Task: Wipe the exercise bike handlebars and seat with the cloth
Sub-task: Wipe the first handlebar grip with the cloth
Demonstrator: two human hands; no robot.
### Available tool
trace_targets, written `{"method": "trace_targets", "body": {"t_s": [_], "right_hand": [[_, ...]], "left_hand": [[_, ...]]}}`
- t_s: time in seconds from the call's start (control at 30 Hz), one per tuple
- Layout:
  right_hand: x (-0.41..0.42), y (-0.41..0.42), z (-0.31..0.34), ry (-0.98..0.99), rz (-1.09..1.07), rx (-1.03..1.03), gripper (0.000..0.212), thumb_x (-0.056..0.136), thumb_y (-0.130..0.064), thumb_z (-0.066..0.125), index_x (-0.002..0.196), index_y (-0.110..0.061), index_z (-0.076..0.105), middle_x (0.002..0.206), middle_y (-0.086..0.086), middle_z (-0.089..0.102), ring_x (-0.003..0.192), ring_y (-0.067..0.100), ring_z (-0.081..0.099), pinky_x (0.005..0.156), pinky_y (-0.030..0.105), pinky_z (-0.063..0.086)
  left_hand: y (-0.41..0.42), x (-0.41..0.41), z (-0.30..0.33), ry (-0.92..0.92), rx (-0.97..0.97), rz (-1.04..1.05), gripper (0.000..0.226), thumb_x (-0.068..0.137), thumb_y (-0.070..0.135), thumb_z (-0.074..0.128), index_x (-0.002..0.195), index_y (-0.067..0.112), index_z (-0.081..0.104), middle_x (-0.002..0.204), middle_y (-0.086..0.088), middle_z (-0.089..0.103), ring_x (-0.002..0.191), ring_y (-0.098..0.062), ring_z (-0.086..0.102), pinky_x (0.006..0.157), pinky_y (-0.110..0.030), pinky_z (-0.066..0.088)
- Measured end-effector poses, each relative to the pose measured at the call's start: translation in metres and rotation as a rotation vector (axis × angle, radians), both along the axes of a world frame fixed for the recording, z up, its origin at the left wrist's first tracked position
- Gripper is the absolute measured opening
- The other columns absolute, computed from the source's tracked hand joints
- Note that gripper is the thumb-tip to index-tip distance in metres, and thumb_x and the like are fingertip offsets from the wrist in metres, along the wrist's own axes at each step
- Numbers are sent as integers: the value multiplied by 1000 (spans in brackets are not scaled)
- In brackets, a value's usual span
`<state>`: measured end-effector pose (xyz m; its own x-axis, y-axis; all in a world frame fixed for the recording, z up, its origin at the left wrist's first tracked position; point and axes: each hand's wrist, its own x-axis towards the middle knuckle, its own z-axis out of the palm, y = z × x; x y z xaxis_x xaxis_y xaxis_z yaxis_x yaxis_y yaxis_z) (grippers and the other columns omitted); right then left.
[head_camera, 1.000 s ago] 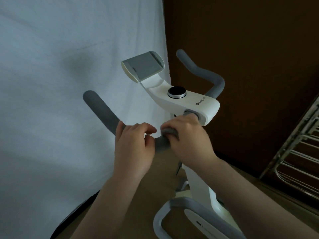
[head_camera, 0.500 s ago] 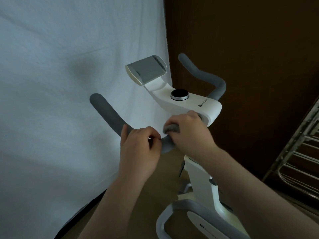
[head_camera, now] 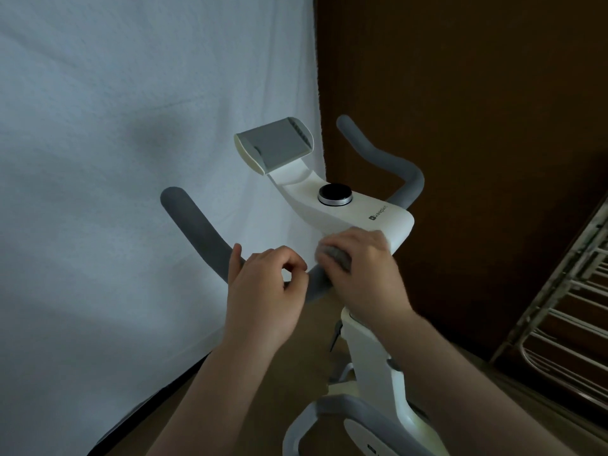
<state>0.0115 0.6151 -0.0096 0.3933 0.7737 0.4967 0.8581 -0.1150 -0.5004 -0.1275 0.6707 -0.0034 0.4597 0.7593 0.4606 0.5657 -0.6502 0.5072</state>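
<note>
Both my hands on the left handlebar, a grey cloth under the right one.

The grey cloth (head_camera: 334, 255) is bunched on the near end of the left handlebar (head_camera: 200, 232), right where the bar meets the white console (head_camera: 345, 212); my right hand (head_camera: 362, 274) lies over it with fingers curled down around cloth and bar. Just to its left, my left hand (head_camera: 263, 297) wraps the same bar at its bend, thumb sticking up on the far side, fingers curled over the top. The right handlebar (head_camera: 391, 162) curves away past the console, untouched. A round black knob (head_camera: 335, 194) sits on the console, with the grey tablet holder (head_camera: 273, 148) beyond. A white sheet (head_camera: 115, 159) hangs on the left; a metal rack (head_camera: 566, 307) stands at the right.
</note>
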Motion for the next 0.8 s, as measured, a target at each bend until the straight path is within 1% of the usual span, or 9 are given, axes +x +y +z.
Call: {"method": "trace_targets", "body": {"t_s": [0.07, 0.2, 0.33, 0.37, 0.43, 0.53, 0.63, 0.7, 0.8], "right_hand": [[-6, -6, -6, 30, 25, 79, 34, 88, -44, 54, 107, -22, 72, 111, -5, 62, 111, 14, 45, 91, 25, 37], [17, -4, -5, 133, 3, 163, 17, 90, -24, 63, 104, -21, 73, 106, -4, 67, 105, 11, 52, 90, 26, 45], [2, -7, -14, -13, 105, 199, 15, 87, -22, 67, 100, -22, 74, 104, -5, 67, 104, 8, 51, 90, 19, 39], [8, -5, -14, 1, 127, 199, 15, 88, -24, 64, 100, -22, 74, 103, -6, 68, 104, 9, 54, 89, 20, 41], [17, 1, -11, 62, 89, 197, 14, 91, -25, 62, 99, -22, 73, 98, -8, 69, 98, 12, 58, 84, 29, 50], [12, 7, -3, -56, 41, 107, 7, 88, -22, 66, 92, -24, 72, 91, -6, 68, 91, 16, 59, 78, 32, 52], [27, 22, 20, -23, 37, -199, 11, 91, -29, 60, 98, -29, 68, 102, 1, 55, 87, 18, 57, 80, 32, 51], [34, 33, 27, -140, -83, -324, 15, 93, -28, 55, 105, -26, 64, 109, 2, 53, 94, 21, 56, 85, 36, 51], [23, 32, 25, -178, -83, -274, 17, 94, -24, 53, 106, -22, 66, 106, 4, 54, 92, 19, 56, 85, 32, 50]], "left_hand": [[0, 2, 0, 10, 3, 13, 16, 90, 33, 47, 85, 29, 62, 83, 16, 65, 67, -2, 58, 120, -37, 2], [2, 6, 2, 38, -24, 34, 11, 92, 28, 53, 86, 31, 61, 85, 18, 64, 66, -2, 57, 120, -37, 2], [3, 11, 3, 51, -30, 46, 10, 92, 30, 52, 87, 32, 61, 81, 20, 61, 68, 2, 54, 120, -38, 6], [4, 12, 3, 59, -38, 42, 11, 92, 30, 52, 88, 31, 62, 81, 20, 60, 69, 2, 54, 119, -38, 8], [5, 14, 3, 73, -53, 40, 11, 93, 29, 52, 90, 31, 63, 83, 21, 60, 72, 1, 56, 119, -38, 12], [6, 19, 4, 52, -47, 35, 13, 93, 27, 53, 92, 28, 66, 81, 19, 61, 71, 1, 56, 113, -40, 27], [7, 22, 7, 24, -54, 15, 14, 92, 25, 55, 93, 24, 69, 82, 16, 64, 72, 0, 56, 92, -38, 48], [8, 25, 10, 17, -60, 12, 14, 92, 25, 55, 94, 24, 69, 85, 14, 66, 74, -3, 58, 87, -35, 50], [9, 30, 14, 48, -84, 7, 16, 93, 26, 52, 96, 24, 68, 87, 12, 66, 74, -5, 57, 83, -28, 48]]}}
